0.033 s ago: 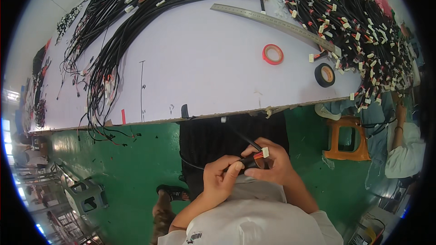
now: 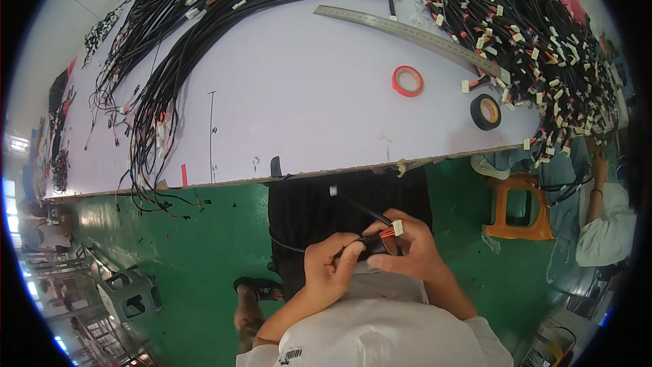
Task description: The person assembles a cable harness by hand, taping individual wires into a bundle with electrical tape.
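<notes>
Evidently, little had changed since the preceding picture: the white tip [image 2: 333,191] had shifted slightly toward the wearer, and the roll [image 2: 382,245], apparently black tape, had turned so that more of its brown side showed. This was judged a minor adjustment; the work in hand remained at the same spot on the cable [image 2: 367,210].

The cable was held off the table [image 2: 285,95], between its near edge and the wearer's shirt [image 2: 380,333], over the black trousers [image 2: 305,211]. The left hand [image 2: 327,268] was closed in a pinch, thumb against fingers, on the black cable just beside the roll. The right hand [image 2: 415,255] was part-curled, thumb below and fingers above, around the roll; its firmness of grip could not be told. A connector [image 2: 397,228] on orange-red wires stood at its fingers. Whether connector and white tip belonged to one cable could not be established.

Count at the hands: one roll, one connector, one white tip. Count on the table: one steel ruler [image 2: 414,34], one red tape [image 2: 396,85], one black tape [image 2: 477,114], one heap [image 2: 516,41] of connector-ended cables at right and one large spread [image 2: 204,41] of black cables at left, the individual cables too tangled to count. Two stools were noted on the floor: one orange stool [image 2: 516,230], one grey stool [image 2: 117,297].
</notes>
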Tool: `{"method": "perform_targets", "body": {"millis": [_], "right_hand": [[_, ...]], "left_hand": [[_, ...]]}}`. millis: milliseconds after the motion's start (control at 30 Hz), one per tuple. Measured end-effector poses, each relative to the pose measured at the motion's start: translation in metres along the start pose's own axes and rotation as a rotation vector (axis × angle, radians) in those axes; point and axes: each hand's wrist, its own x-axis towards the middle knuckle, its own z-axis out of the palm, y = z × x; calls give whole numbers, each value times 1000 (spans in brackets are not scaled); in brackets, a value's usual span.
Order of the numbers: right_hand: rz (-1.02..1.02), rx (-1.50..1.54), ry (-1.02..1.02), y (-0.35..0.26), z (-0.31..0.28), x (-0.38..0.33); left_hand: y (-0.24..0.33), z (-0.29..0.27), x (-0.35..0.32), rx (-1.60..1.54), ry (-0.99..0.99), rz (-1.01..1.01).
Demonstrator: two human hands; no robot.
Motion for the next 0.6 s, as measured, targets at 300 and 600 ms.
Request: {"method": "perform_targets", "body": {"millis": [300,600], "right_hand": [[371,447,108,-15,2,-22],[47,411,-205,-20,-15,-27]], "left_hand": [[-16,10,17,536,191,633],[-3,9,-1,254,-87,22]]}}
